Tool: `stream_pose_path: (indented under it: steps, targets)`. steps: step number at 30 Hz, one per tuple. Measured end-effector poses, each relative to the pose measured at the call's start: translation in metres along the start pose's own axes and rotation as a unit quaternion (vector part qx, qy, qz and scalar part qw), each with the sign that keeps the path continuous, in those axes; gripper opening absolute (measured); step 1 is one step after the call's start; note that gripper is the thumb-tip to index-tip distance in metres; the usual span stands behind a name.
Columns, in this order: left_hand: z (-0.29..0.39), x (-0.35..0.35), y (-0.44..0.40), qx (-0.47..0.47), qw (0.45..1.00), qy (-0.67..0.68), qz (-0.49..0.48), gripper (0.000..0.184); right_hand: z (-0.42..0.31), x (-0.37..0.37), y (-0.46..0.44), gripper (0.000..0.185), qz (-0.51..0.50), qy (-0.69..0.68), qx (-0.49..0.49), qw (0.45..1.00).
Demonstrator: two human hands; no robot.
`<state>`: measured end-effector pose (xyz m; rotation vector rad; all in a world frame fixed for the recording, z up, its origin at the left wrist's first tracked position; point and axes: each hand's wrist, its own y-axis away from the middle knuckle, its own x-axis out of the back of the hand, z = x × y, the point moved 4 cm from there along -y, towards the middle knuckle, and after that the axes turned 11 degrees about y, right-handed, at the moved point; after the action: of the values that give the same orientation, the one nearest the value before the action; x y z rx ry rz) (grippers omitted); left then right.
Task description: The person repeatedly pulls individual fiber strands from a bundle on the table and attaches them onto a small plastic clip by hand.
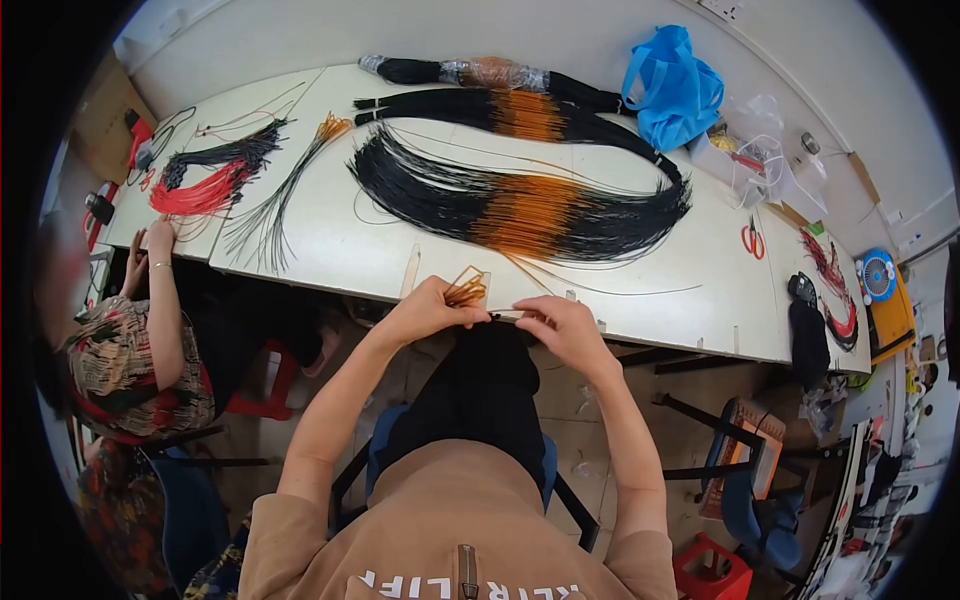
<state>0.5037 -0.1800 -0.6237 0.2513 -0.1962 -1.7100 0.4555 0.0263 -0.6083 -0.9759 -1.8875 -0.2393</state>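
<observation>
At the front edge of the table, my left hand (430,310) is closed on a small bunch of looped orange cords (468,288). Close by on the right, my right hand (565,328) pinches a thin strand that runs across from the left fingertips. A small dark bit shows by the left fingertips; what it is, I cannot make out. Beyond both hands lies a wide spread of black cords with orange middles (530,215). A few orange strands trail from it towards the table edge.
Wrapped cord bundles (495,73) lie at the back, beside a blue bag (672,90). Orange-handled scissors (752,238) rest on the right. Black cords with orange tops (290,185) and red-black cords (205,185) lie left, where another person (140,350) sits.
</observation>
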Motion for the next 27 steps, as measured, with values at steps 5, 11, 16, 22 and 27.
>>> stream_pose_path:
  steps: [5, 11, 16, 22, 27]
  targets:
    - [0.000, 0.000, -0.004, 0.010, 0.999, 0.012, 0.029, 0.015, 0.024, 0.001, 0.009, 0.012, -0.043, -0.210, -0.172, 0.961]
    - [0.003, 0.001, -0.003, 0.017, 0.999, 0.021, 0.041, 0.015, 0.031, -0.005, 0.010, 0.014, -0.034, -0.269, -0.183, 0.945]
    - [0.002, 0.001, -0.004, 0.015, 0.999, 0.025, 0.034, 0.015, 0.031, -0.005, 0.011, 0.015, -0.026, -0.275, -0.184, 0.943]
    - [-0.001, 0.004, -0.007, 0.013, 0.999, 0.019, 0.028, 0.017, 0.027, 0.000, 0.011, 0.012, -0.030, -0.269, -0.199, 0.942]
    - [0.007, 0.006, -0.007, 0.000, 1.000, -0.008, 0.019, 0.021, -0.021, 0.018, 0.001, 0.008, 0.162, 0.032, 0.009, 0.986]
